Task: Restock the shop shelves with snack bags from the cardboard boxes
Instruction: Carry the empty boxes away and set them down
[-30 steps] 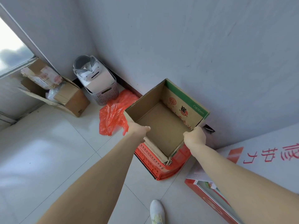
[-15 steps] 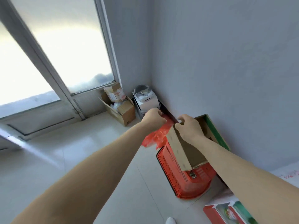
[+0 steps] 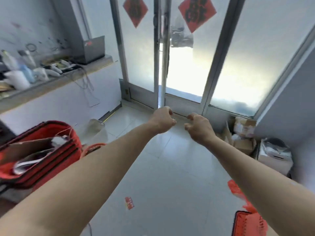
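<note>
My left hand [image 3: 162, 122] and my right hand [image 3: 198, 127] are both stretched out in front of me above the tiled floor, close together, fingers loosely curled and apart, holding nothing. No snack bags or shelves show. A corner of the red plastic basket [image 3: 248, 224] appears at the bottom right under my right forearm, with a red plastic bag [image 3: 236, 190] beside it. Open cardboard boxes [image 3: 242, 133] stand in the right corner by the wall.
A stack of red baskets [image 3: 42, 150] holding cardboard and papers sits at the left. A cluttered counter [image 3: 56, 77] runs along the left wall. Frosted glass doors [image 3: 160, 65] stand ahead. A small red packet [image 3: 129, 202] lies on the floor. A grey bin [image 3: 274, 150] stands at the right.
Both hands have let go of the empty cardboard box, which is out of sight now. My view has swung left from the wall corner towards the glass doors and the counter.
</note>
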A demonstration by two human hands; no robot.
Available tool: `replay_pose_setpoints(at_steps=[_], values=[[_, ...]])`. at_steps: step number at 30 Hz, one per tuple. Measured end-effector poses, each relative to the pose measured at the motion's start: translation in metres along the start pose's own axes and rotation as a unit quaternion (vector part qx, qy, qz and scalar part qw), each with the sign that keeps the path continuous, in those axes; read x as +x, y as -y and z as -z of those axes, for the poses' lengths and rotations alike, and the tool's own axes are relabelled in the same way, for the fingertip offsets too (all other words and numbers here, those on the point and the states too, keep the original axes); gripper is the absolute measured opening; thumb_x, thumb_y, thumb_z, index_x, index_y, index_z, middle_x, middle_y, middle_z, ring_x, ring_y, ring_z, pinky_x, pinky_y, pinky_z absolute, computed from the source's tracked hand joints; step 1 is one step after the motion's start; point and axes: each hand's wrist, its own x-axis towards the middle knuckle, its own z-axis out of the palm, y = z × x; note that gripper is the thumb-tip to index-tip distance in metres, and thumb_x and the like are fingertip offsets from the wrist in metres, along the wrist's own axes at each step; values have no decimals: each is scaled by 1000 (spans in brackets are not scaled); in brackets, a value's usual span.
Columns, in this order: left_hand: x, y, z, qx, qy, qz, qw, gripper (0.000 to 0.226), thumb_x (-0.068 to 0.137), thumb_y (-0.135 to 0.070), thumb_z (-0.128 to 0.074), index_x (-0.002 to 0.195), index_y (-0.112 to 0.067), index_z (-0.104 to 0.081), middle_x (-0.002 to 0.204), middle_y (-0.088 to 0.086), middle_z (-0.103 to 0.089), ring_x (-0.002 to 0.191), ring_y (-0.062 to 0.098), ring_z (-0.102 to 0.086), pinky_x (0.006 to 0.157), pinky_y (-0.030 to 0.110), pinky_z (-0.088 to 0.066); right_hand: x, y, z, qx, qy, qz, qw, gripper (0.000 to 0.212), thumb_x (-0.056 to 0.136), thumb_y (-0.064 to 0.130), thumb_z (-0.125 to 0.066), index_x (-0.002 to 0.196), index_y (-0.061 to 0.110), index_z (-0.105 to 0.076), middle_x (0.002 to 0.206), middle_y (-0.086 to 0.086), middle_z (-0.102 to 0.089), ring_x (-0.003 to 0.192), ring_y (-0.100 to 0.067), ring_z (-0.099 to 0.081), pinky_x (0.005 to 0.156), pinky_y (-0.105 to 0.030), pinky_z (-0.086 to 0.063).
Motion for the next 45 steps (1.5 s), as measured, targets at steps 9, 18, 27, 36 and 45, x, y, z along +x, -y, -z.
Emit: replay_pose_setpoints(at_steps=[9, 18, 27, 36, 45], values=[[-192, 203, 160, 107, -174, 209, 956, 30, 90, -11, -53, 119, -6, -53, 115, 7, -61, 106, 24, -57, 83, 26, -43, -87, 216, -149, -75, 151, 264, 950, 41, 92, 21, -55, 131, 10, -52, 131, -13, -55, 120, -31, -50, 98, -36, -40], [-377, 399, 289, 126, -251, 412, 867, 28, 91, -12, -52, 118, -10, -55, 114, 8, -62, 103, 26, -59, 87, 36, -51, -203, 425, -334, -125, 262, 418, 861, 28, 85, 14, -48, 110, 7, -59, 112, -13, -61, 105, -34, -55, 83, -38, -46], [-464, 538, 330, 80, -228, 552, 798, 27, 91, -10, -47, 118, -9, -52, 120, 10, -56, 107, 29, -54, 86, 37, -46, -263, 519, -472, -179, 371, 437, 800, 19, 89, 15, -46, 104, 6, -54, 113, -12, -58, 105, -32, -52, 81, -35, -41], [-494, 672, 319, 50, -241, 606, 756, 15, 92, -13, -49, 106, -6, -52, 112, 16, -60, 102, 35, -57, 74, 35, -43, -288, 550, -611, -215, 440, 434, 756, 37, 94, 23, -49, 127, 7, -48, 122, -16, -57, 111, -31, -55, 88, -36, -48], [-506, 857, 317, 43, -187, 605, 773, 17, 93, -12, -50, 108, -5, -49, 112, 16, -61, 104, 37, -58, 73, 35, -43, -309, 574, -786, -270, 456, 367, 765, 42, 97, 29, -48, 132, 9, -39, 119, -13, -58, 109, -30, -55, 74, -34, -42]])
